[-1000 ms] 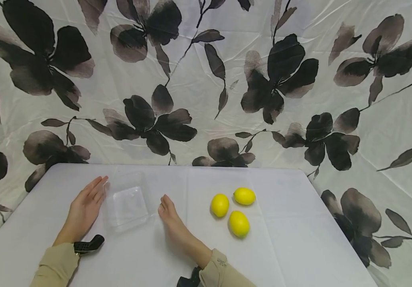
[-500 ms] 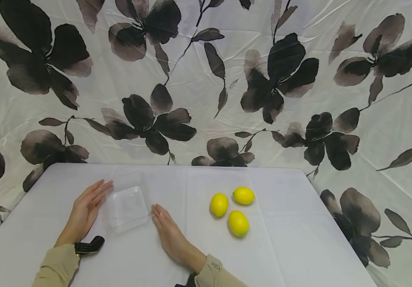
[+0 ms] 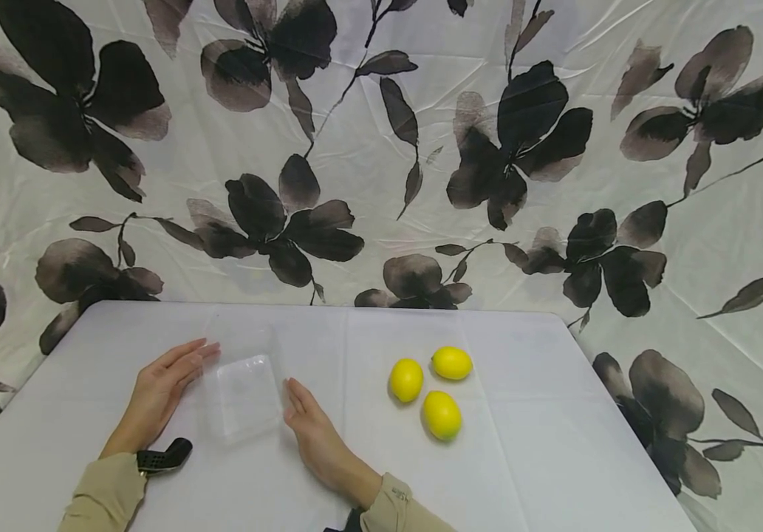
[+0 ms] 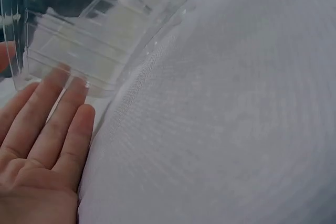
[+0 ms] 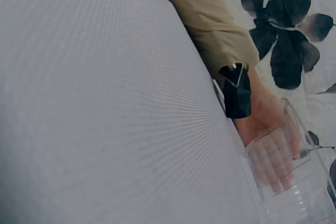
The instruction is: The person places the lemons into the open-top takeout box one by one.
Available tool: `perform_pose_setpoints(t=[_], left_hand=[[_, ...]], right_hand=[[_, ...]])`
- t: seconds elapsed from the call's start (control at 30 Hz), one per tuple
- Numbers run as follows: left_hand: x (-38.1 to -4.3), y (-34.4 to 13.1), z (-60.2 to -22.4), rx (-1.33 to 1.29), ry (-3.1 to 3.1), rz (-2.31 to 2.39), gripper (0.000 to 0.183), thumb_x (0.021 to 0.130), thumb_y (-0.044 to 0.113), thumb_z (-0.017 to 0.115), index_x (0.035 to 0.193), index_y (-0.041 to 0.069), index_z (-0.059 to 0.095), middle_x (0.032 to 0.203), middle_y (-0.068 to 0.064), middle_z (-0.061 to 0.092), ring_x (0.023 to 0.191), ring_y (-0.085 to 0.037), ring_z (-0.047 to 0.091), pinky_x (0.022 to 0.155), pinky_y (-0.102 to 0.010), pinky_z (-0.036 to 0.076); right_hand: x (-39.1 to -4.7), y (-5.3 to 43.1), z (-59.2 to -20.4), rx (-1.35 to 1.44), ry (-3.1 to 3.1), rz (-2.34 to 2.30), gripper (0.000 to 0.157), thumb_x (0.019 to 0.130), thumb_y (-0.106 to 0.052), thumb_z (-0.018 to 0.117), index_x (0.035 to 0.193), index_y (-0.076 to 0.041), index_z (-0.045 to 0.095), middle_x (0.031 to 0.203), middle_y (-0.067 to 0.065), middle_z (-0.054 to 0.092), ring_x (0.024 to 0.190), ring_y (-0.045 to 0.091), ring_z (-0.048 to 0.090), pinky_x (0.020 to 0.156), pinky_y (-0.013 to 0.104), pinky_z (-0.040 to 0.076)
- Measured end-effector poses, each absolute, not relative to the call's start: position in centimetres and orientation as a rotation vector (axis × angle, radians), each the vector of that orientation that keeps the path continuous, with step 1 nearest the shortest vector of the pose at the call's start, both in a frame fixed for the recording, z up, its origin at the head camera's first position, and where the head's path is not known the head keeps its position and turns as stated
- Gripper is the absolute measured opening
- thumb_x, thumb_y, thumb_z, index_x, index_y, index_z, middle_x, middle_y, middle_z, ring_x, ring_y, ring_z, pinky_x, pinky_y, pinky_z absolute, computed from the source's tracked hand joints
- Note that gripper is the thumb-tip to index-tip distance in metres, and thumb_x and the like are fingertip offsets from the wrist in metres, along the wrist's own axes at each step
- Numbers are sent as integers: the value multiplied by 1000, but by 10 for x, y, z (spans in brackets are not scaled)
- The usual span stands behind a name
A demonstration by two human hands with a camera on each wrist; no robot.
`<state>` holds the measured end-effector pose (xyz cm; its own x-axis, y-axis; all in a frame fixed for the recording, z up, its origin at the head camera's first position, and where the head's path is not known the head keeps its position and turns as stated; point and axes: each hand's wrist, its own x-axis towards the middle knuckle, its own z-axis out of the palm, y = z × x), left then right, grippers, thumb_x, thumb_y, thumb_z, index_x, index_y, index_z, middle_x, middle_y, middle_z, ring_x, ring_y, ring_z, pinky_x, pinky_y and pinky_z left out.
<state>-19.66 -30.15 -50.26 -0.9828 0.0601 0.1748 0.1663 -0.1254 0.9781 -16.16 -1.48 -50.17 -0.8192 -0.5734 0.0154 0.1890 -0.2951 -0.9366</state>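
Observation:
Between my two hands on the white table stands a clear plastic box (image 3: 248,399), see-through and squarish. My left hand (image 3: 163,388) lies along its left side with straight fingers, the fingertips right at the wall. In the left wrist view those fingers (image 4: 58,124) overlap the box's clear wall (image 4: 79,51). On the other side, my right hand (image 3: 321,440) has its fingertips at the right wall, fingers extended. The right wrist view looks through the box (image 5: 294,182) at the open left palm (image 5: 270,150). Neither hand curls round the box.
Three yellow lemons sit in a cluster right of the right hand: one at the left (image 3: 406,380), one at the back (image 3: 451,363) and one in front (image 3: 442,415). Behind the table (image 3: 554,443) hangs a floral cloth (image 3: 381,244).
My right hand has come in to the box's right wall. The box has shifted slightly right and toward me, with the left fingers following it rightward. The lemons have stayed put.

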Motion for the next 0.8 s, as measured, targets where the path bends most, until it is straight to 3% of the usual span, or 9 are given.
perform_pose_setpoints(t=[0.3, 0.8], left_hand=[[-196, -299, -503, -291, -2087, -2245, 51, 104, 13, 53, 145, -12, 36, 131, -3, 65, 124, -2, 56, 96, -12, 44], [-195, -291, -495, -106, -2365, -1993, 56, 101, 32, 58, 146, 0, 46, 132, -2, 64, 124, 9, 49, 92, -6, 43]], right_hand=[[-161, -14, -505, -495, 1486, -2199, 63, 101, -9, 36, 157, 3, 8, 165, 17, 4, 151, 32, -3, 121, 46, 1], [-160, -14, -500, -444, 1605, -2172, 61, 98, -3, 33, 156, 3, 14, 165, 18, 7, 151, 32, 1, 121, 44, 4]])
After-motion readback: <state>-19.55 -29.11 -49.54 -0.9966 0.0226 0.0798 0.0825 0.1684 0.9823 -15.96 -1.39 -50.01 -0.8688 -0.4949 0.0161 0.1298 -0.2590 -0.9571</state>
